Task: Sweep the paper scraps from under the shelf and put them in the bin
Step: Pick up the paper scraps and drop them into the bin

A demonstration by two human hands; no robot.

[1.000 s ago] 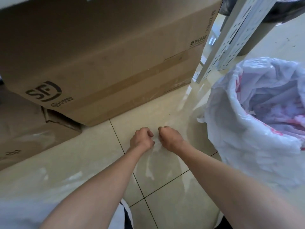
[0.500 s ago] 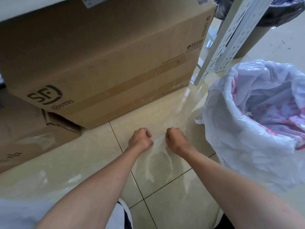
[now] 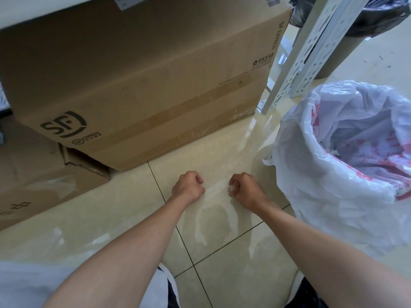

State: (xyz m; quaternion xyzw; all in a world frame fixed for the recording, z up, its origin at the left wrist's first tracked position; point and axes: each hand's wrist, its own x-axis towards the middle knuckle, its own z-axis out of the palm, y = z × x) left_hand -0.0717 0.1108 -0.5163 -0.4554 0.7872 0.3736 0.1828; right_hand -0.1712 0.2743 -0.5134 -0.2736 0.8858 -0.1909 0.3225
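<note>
My left hand [image 3: 189, 186] rests on the beige tile floor as a closed fist; anything inside it is hidden. A hand's width to its right, my right hand [image 3: 247, 190] is curled shut, and small white paper scraps [image 3: 232, 188] show between its fingertips. The bin [image 3: 329, 174], lined with a white and red plastic bag, stands just right of my right hand with its mouth open. The shelf's white perforated post [image 3: 295, 63] rises behind the bin.
A large SF Express cardboard box [image 3: 142, 85] sits under the shelf straight ahead, and a flattened box [image 3: 40, 178] lies at its left. A second bin with a black bag [image 3: 364, 18] stands at the far right. A few specks [image 3: 378, 61] lie on the floor there.
My hands have drawn apart: the right one slid to the right, towards the bin, and the left one stayed almost in place. White scraps now show in the right fingers.
</note>
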